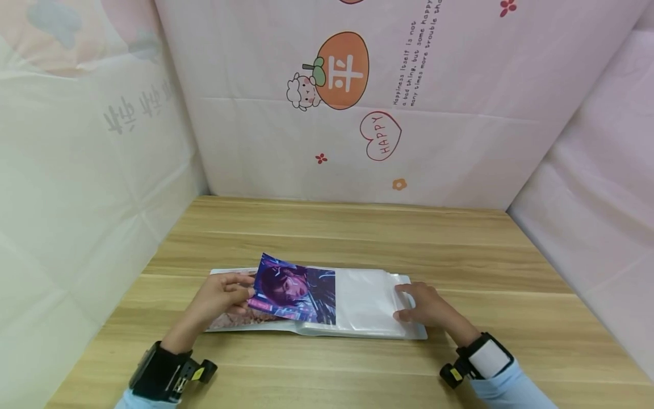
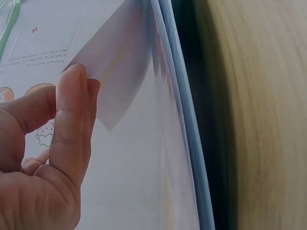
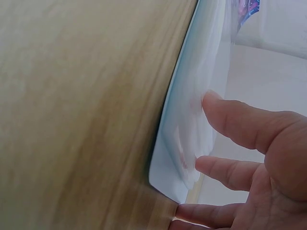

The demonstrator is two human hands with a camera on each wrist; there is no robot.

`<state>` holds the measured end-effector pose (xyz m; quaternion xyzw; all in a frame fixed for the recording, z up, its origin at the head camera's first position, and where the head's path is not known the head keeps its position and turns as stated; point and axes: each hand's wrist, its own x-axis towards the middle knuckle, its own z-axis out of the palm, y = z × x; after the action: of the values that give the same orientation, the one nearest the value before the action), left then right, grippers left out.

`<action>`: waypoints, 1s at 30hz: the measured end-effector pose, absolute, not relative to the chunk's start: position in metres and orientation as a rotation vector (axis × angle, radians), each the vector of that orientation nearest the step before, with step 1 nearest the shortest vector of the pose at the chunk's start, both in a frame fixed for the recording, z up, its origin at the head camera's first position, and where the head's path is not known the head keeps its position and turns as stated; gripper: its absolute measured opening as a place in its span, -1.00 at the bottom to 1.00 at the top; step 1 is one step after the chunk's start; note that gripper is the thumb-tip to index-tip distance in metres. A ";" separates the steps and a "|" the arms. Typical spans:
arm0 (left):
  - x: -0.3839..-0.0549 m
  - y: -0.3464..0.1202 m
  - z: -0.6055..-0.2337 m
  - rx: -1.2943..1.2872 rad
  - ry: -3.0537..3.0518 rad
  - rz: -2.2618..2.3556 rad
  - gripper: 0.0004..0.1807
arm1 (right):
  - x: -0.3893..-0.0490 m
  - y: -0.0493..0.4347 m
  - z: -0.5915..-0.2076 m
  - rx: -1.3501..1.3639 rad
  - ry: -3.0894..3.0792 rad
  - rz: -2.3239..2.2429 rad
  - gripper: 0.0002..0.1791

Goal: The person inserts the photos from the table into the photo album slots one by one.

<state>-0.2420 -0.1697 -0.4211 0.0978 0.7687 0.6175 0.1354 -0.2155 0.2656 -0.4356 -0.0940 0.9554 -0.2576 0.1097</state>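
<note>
An open photo album with clear sleeve pages lies flat on the table. A purple-blue photo card with a printed portrait lies across its middle, its left end lifted and bent upward. My left hand pinches that raised end between thumb and fingers; the pale back of the card shows in the left wrist view. On the album's right end rests my right hand, thumb and fingers spread. In the right wrist view, its fingertips touch the stacked sleeves. Whether the card's right end is inside a sleeve, I cannot tell.
The wooden table extends around the album on all sides. A printed white cloth hangs behind it, with cloth walls at left and right. Wrist cameras are strapped on both arms.
</note>
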 end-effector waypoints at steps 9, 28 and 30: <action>-0.245 -0.160 -0.422 0.321 2.184 1.808 -0.58 | -0.215 0.267 -0.437 -0.280 2.810 -0.748 -0.33; -0.248 -0.135 -0.430 0.315 2.158 1.803 -0.59 | -0.215 0.267 -0.438 -0.286 2.819 -0.747 -0.33; -0.248 -0.132 -0.431 0.316 2.153 1.805 -0.59 | -0.215 0.267 -0.437 -0.281 2.819 -0.747 -0.33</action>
<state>-0.2483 -0.1322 -0.4310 0.1102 0.7522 0.6306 0.1564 -0.2146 0.2665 -0.4375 -0.0953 0.9569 -0.2534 0.1056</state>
